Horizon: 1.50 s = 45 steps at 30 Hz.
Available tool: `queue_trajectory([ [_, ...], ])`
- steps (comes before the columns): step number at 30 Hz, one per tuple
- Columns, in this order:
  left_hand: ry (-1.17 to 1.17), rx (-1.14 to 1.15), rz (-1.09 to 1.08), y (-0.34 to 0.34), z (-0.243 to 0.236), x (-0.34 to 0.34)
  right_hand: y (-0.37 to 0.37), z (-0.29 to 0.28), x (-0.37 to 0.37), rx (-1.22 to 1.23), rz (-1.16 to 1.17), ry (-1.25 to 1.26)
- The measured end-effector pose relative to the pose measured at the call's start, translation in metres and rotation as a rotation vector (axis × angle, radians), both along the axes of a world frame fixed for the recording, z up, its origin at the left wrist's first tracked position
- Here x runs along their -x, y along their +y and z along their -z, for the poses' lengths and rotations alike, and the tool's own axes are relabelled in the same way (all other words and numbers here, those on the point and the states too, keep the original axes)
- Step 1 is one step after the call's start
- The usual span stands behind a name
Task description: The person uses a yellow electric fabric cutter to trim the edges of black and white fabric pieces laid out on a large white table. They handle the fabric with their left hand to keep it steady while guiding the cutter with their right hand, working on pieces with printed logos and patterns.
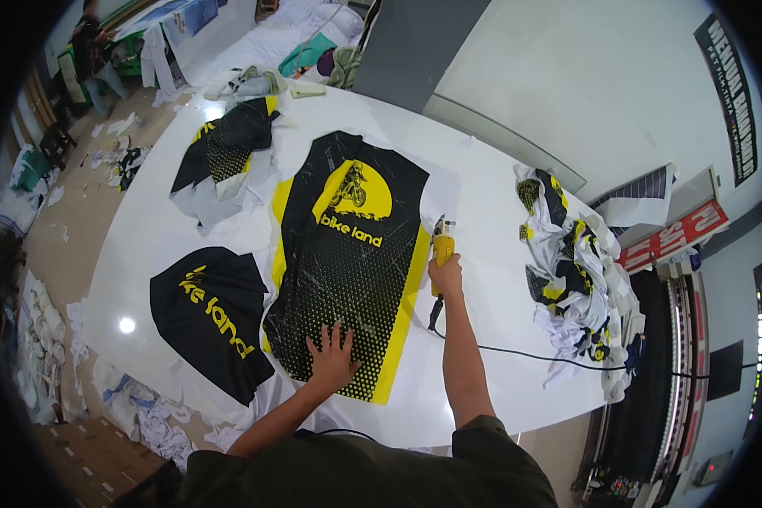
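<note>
A large black and yellow printed jersey panel lies flat on the white table. Its lower part is under my left hand, which rests palm down with the fingers spread. To the right of the panel, my right hand grips a yellow electric fabric cutter by its body. The cutter's metal head points away from me and stands close to the panel's right edge. From its back end a black cord runs off to the right across the table.
Left of the panel lies a black sleeve piece; more cut pieces lie beyond it. A heap of fabric scraps covers the table's right side. Scraps litter the floor. A person stands far left. Large rolls stand at right.
</note>
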<state>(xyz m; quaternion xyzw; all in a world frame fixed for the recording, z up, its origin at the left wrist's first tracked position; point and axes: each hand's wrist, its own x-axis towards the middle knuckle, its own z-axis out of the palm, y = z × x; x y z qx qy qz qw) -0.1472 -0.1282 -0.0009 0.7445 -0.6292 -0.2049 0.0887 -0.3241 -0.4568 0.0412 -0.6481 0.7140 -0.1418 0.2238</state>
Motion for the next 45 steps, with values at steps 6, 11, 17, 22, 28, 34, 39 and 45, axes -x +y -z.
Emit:
queue_trajectory([
  [6, -0.03, -0.073, -0.058, 0.009, 0.019, 0.009, -0.043, 0.005, 0.017, 0.053, -0.081, -0.02],
  [11, 0.05, -0.189, -0.126, 0.026, 0.011, -0.008, -0.013, -0.003, 0.067, -0.06, -0.288, 0.009],
  [17, 0.089, -0.256, -0.146, 0.037, 0.008, -0.016, 0.005, -0.014, 0.131, -0.151, -0.484, 0.054],
  [22, 0.117, -0.306, -0.181, 0.031, 0.003, -0.017, -0.013, -0.023, 0.137, -0.164, -0.565, 0.057],
  [28, 0.145, -0.304, -0.195, 0.031, 0.006, -0.019, -0.027, -0.022, 0.136, -0.156, -0.62, 0.094],
  [34, 0.164, -0.314, -0.198, 0.029, 0.004, -0.018, -0.034, -0.016, 0.136, -0.125, -0.644, 0.097],
  [39, 0.172, -0.307, -0.2, 0.031, 0.006, -0.02, -0.039, -0.018, 0.128, -0.148, -0.647, 0.095],
  [45, 0.175, -0.28, -0.204, 0.034, 0.009, -0.02, -0.039, -0.023, 0.111, -0.164, -0.616, 0.123],
])
